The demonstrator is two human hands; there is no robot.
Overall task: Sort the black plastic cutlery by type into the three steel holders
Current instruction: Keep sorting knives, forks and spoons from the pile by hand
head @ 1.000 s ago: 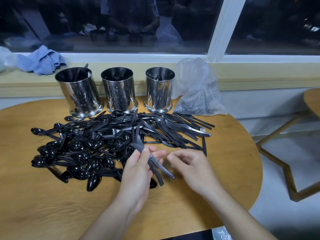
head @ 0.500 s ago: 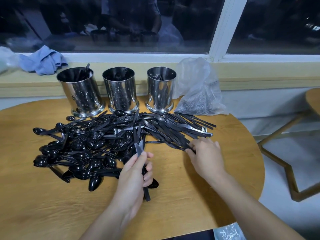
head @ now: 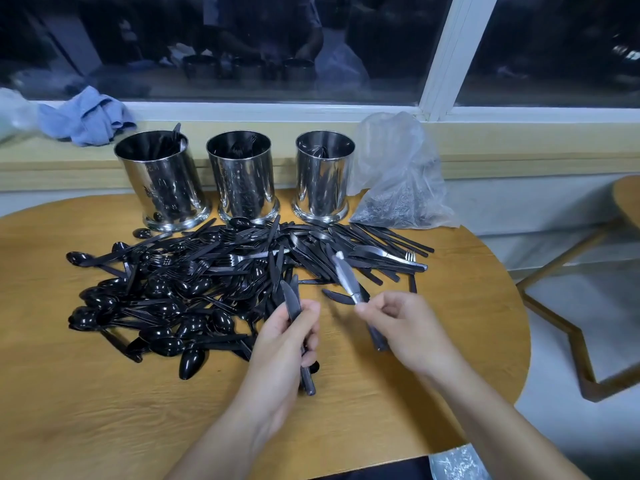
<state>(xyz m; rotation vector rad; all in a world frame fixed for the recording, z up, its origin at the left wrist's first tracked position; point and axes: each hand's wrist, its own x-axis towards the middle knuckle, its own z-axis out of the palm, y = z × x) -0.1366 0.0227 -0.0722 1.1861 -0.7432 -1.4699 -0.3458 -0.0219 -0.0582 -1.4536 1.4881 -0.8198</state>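
Cutlery (head: pixel 194 289) still lies heaped across the middle of the table (head: pixel 104 410), below the three steel holders (head: pixel 242 174), so we judge sorting barely begun. Our left hand (head: pixel 284 344) grips a bundle of knives (head: pixel 292 303); our right hand (head: pixel 405 327) pinches one knife (head: pixel 346 278) between fingers (head: pixel 367 308). Next we would add it to the bundle.

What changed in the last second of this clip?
The right hand reached out to the knives in the pile, then drew back toward the left hand, now pinching a knife lifted off the table. The left hand kept its grip on its knives, tilting them more upright. The three holders, bag and blue cloth stayed put.
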